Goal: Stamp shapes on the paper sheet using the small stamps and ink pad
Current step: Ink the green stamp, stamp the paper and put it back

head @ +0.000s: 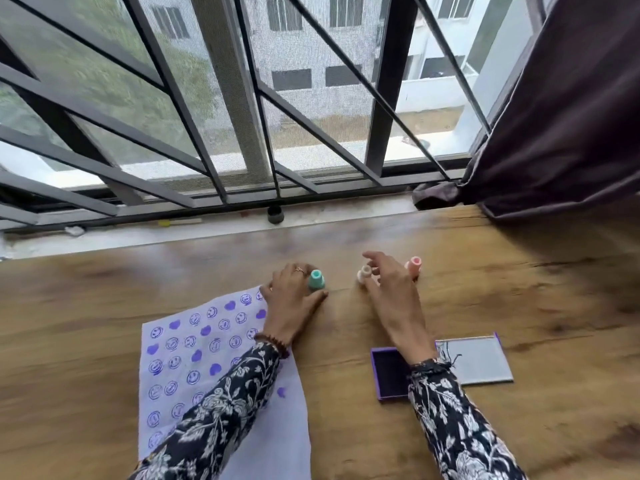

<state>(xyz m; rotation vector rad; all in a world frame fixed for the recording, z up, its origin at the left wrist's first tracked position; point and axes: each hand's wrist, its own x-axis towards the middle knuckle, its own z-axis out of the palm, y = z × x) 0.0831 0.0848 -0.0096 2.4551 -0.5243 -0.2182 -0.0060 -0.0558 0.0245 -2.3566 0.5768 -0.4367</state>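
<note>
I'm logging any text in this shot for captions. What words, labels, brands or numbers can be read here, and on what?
None: no readable word, label, brand or number shows anywhere.
Paper sheet: only purple stamped smiley faces and hearts, no letters.
Ink pad and its lid: no print visible.
Green stamp, white stamp, pink stamp: no markings can be made out; too small and blurred.

Barred window (277, 98), wooden table (485, 271), dark curtain (571, 116)
</note>
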